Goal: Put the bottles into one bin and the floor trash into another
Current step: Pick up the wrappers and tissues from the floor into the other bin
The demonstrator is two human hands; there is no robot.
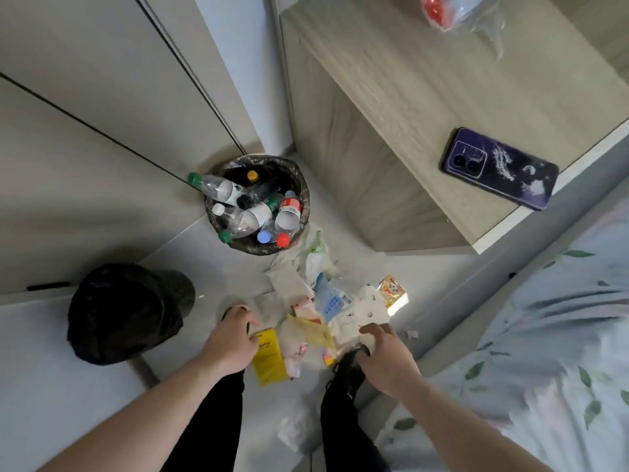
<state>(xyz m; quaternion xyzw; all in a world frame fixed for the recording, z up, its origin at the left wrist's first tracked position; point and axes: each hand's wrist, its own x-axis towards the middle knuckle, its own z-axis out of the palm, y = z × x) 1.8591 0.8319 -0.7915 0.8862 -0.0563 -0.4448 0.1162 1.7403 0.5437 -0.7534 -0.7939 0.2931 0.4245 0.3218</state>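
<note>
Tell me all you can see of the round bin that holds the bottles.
The round bin stands upright on the pale floor in the corner, between the white cupboard doors and the wooden nightstand. Its wall looks like dark open mesh, with a thin liner bag folded over the rim. It is full of empty plastic bottles lying crosswise, caps green, white, blue, red, yellow and black; one green-capped bottle sticks out over the left rim. Crumpled wrappers lie against its lower right side. Neither hand touches it.

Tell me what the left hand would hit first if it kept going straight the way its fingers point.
Probably the white paper scraps on the floor just beyond the left hand, its fingertips already among the litter pile's near edge; depth is unclear. The yellow packet lies beside it, not ahead.
</note>
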